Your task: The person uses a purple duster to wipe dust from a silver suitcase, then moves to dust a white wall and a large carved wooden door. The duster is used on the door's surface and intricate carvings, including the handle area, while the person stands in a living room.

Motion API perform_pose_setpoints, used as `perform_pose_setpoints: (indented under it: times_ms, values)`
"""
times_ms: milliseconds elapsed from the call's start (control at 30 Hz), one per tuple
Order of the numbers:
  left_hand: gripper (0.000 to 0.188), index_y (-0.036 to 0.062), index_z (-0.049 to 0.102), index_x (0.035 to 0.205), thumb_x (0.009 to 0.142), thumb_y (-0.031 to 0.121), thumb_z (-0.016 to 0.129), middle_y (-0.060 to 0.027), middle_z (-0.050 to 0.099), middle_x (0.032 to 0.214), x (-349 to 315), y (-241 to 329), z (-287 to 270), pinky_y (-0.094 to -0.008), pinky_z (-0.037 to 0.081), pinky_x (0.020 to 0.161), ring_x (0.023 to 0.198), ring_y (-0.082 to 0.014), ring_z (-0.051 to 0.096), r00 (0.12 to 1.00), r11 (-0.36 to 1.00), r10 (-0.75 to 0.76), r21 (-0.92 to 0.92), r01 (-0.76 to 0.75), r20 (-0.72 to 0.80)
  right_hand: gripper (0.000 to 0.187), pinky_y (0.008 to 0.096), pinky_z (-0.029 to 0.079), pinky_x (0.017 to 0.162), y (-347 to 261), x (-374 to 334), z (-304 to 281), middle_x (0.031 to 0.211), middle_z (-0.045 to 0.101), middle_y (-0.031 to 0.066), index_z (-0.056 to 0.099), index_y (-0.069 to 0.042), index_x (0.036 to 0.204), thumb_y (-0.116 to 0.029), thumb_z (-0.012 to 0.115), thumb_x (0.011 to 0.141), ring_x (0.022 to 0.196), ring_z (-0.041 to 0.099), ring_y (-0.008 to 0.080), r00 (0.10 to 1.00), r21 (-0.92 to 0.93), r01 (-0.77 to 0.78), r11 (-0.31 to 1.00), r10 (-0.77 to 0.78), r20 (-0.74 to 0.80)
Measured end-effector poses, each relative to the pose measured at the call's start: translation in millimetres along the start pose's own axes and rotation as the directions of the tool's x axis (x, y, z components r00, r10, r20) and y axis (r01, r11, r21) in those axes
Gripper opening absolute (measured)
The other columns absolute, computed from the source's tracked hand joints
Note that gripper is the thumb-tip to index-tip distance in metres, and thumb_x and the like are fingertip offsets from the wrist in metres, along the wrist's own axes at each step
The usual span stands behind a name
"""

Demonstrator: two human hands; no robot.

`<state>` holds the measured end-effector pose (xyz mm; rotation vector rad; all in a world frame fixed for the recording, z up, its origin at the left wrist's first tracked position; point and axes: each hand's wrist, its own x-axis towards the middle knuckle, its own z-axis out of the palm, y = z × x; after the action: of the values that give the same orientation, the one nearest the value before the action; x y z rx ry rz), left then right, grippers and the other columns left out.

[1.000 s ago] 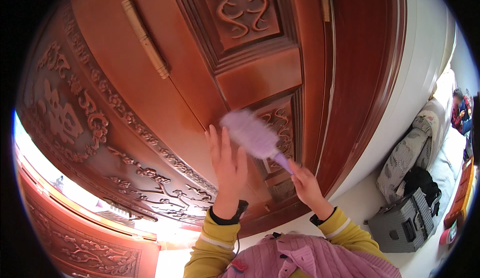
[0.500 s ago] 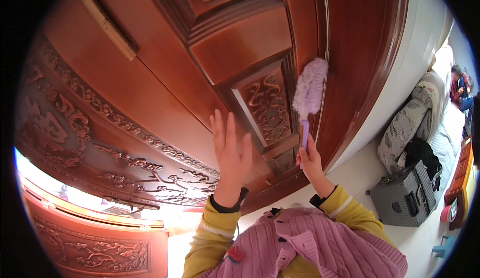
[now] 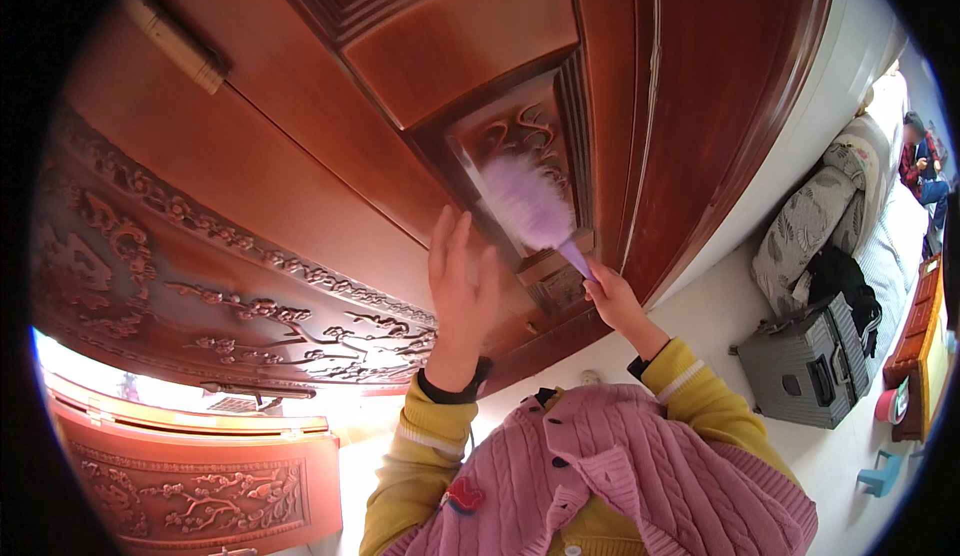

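My right hand (image 3: 615,299) is closed around the handle of a fluffy purple duster (image 3: 528,202). The duster tilts up and to the left, its blurred head over a carved panel (image 3: 538,134) of a reddish-brown wooden wardrobe door (image 3: 460,41). Whether the fibres touch the carving I cannot tell. My left hand (image 3: 462,281) is raised in front of the door, left of the duster, holding nothing, with its fingers stretched out and apart.
At the left hangs a light wooden handle (image 3: 175,41). A carved red cabinet (image 3: 200,491) stands at the lower left. To the right are a grey suitcase (image 3: 800,371), a bed with patterned bedding (image 3: 810,226), a blue stool (image 3: 880,474) and another person (image 3: 922,161) farther off.
The duster has swung left and down from the door's right edge strip onto the carved panel, its head now tilting left. My left hand stays raised in nearly the same spot.
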<state>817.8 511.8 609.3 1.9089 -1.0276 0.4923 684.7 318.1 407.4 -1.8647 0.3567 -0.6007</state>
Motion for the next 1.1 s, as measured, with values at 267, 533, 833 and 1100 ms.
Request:
perform_pose_setpoints:
  times_ms: [267, 533, 833, 1100]
  values:
    - [0.046, 0.0038, 0.055, 0.142, 0.096, 0.008, 0.062, -0.0182, 0.052, 0.146, -8.1, -19.5, 5.5, -0.0399, 0.051, 0.097, 0.131, -0.032, 0.053, 0.998, 1.0, -0.02, 0.023, 0.018, 0.066, 0.042, 0.0286, 0.055, 0.078, -5.0, 18.7, -3.4, 0.094, 0.058, 0.0035, 0.049, -0.001, 0.145, -0.006, 0.055, 0.103, 0.081, 0.059, 0.0115, 0.984, 0.409, -0.066, 0.91, 0.128, -0.127]
    - [0.039, -0.0023, 0.06, 0.13, 0.094, 0.013, 0.065, -0.0241, 0.063, 0.126, -25.5, -40.8, 25.5, -0.0434, 0.049, 0.101, 0.117, -0.0405, 0.061, 0.977, 0.991, -0.133, -0.002, 0.135, 0.165, 0.039, 0.048, 0.052, 0.08, 27.0, 10.9, -31.0, 0.103, 0.068, 0.018, 0.066, -0.017, 0.129, -0.005, 0.064, 0.092, 0.093, 0.065, 0.0383, 0.997, -0.501, 0.041, 0.865, -0.068, -0.036]
    - [0.042, 0.0032, 0.058, 0.137, 0.097, 0.014, 0.066, -0.0167, 0.062, 0.132, -45.7, -67.2, 38.3, -0.0357, 0.055, 0.091, 0.118, -0.0284, 0.063, 0.911, 0.975, -0.218, 0.039, 0.218, 0.351, 0.031, 0.0597, 0.048, 0.092, 96.9, -23.6, -49.0, 0.098, 0.066, 0.0155, 0.068, -0.022, 0.123, -0.013, 0.055, 0.096, 0.101, 0.065, 0.0375, 0.952, -0.777, -0.285, 0.562, 0.263, -0.158]
    - [0.046, 0.0, 0.057, 0.138, 0.093, 0.008, 0.067, -0.018, 0.062, 0.131, -5.1, -24.8, 25.4, -0.0347, 0.052, 0.094, 0.113, -0.0272, 0.063, 0.961, 0.945, -0.22, -0.208, 0.252, 0.166, 0.036, 0.0477, 0.053, 0.077, 20.6, 6.6, -49.0, 0.097, 0.065, 0.0229, 0.056, -0.007, 0.133, -0.007, 0.06, 0.097, 0.087, 0.064, 0.0424, 0.971, -0.304, -0.076, 0.95, 0.001, -0.238]
